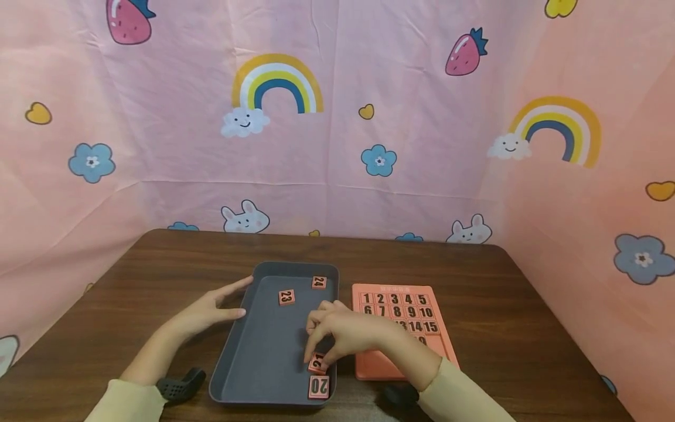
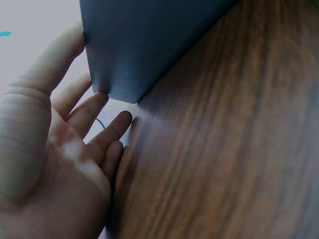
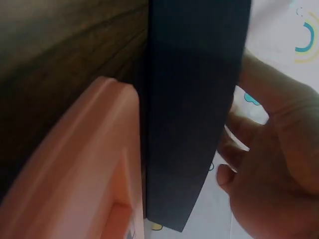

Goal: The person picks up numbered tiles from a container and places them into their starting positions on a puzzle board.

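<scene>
A dark grey tray (image 1: 263,351) lies on the table with numbered tiles inside. My right hand (image 1: 348,331) reaches over its right wall, thumb and forefinger pinching the tile marked 21 (image 1: 317,363). Just below that is tile 20 (image 1: 319,387), while tile 23 (image 1: 286,297) and tile 24 (image 1: 319,282) lie toward the far end. On the left side, my left hand (image 1: 213,308) rests its extended thumb and fingers against the tray's edge; the left wrist view shows the fingertips at the tray wall (image 2: 134,45). In the right wrist view, the tray's side hides the right fingertips.
Right of the tray lies an orange number board (image 1: 443,346) with tiles in rows from 1 on; my right hand and forearm cover part of it. The brown wooden table (image 1: 490,305) ends at a patterned cloth backdrop (image 1: 337,152). Dark straps circle both wrists.
</scene>
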Available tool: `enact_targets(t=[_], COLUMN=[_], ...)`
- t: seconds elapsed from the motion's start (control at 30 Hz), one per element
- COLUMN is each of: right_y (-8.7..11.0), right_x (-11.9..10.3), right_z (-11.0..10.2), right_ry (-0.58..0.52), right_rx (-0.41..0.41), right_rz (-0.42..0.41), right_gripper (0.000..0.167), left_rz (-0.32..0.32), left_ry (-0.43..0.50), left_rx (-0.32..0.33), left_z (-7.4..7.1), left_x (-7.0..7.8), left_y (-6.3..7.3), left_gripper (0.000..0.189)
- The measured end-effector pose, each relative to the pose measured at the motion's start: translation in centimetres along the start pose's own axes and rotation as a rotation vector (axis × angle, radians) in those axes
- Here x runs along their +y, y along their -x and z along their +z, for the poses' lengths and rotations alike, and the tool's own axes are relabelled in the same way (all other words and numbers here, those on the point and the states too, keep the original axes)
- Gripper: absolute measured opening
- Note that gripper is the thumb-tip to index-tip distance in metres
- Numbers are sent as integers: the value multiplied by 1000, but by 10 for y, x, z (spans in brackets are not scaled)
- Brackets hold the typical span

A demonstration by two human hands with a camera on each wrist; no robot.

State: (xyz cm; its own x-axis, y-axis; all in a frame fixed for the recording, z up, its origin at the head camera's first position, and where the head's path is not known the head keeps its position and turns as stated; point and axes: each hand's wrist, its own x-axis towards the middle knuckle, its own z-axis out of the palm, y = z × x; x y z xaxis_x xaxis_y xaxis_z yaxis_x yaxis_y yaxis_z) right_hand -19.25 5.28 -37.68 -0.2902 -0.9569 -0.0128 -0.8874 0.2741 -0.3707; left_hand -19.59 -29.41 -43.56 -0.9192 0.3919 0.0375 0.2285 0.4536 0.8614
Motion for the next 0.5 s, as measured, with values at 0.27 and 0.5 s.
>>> enact_targets(t=[0.27, 0.5], right_y=[-16, -26], right_x=[-2, -5], right_z=[1, -3], right_ry=[79, 92], right_rx=[-149, -300], right_rz=[-1, 59], right_gripper=[30, 36], left_rz=[2, -6], left_ry=[-3, -20], left_rx=[8, 5], left_z=[-1, 0], left_x=[1, 2], left_y=[1, -1], left_gripper=[69, 69])
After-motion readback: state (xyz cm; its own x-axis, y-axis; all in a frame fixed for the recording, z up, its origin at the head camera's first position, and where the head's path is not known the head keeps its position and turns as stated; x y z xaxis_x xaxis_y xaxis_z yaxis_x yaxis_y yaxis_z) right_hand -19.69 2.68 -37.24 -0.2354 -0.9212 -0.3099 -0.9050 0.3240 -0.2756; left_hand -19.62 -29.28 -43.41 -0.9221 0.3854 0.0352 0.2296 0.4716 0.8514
